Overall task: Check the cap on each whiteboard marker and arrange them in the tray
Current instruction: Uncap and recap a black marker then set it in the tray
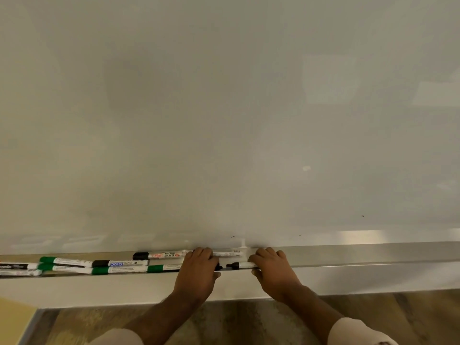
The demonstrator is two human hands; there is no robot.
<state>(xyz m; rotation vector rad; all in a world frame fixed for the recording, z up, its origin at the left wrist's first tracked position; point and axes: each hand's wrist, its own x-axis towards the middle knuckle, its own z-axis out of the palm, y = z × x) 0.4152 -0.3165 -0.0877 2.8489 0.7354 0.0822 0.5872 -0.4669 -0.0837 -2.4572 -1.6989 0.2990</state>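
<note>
The metal tray (373, 257) runs along the bottom of the whiteboard (224, 120). My right hand (271, 267) grips a white marker (245, 264) whose black end points left, low over the tray. My left hand (199, 266) is closed on a short black piece, apparently a cap (219, 267). A small gap separates it from the marker's end. A black-capped marker (159, 255) and a white marker (229, 253) lie at the tray's back. Green-capped markers (64, 260) and a black-capped blue-label marker (119, 263) lie to the left.
More markers (17, 268) lie at the tray's far left edge, partly cut off. A green marker (161, 268) runs under my left hand. The tray's right stretch shows bare metal. Below it are a white ledge (99, 290) and a wood-pattern floor (249, 319).
</note>
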